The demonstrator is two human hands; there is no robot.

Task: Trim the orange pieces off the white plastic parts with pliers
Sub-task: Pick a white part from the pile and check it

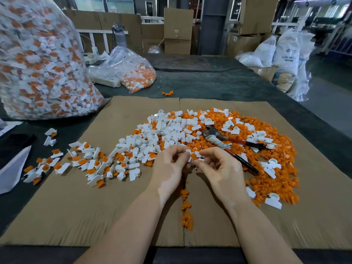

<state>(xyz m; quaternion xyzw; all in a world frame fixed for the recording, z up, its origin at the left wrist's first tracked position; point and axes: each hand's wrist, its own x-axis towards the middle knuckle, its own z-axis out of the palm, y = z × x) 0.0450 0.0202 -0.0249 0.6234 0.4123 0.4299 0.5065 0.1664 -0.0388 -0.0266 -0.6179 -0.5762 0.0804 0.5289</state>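
Both forearms are extended toward twelve o'clock; the left hand (169, 164) and right hand (219, 168) are brought together, fingertips curled and pinched.

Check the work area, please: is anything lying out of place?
Yes. A few orange pieces lie off the cardboard, on the dark table beyond its far edge. Some untrimmed parts also sit off its left edge.

Both hands pinched one white part (194, 156) with orange piece: left hand (171, 164), right hand (219, 168). Pliers (226, 142) lay on the pile (266, 149), untouched.
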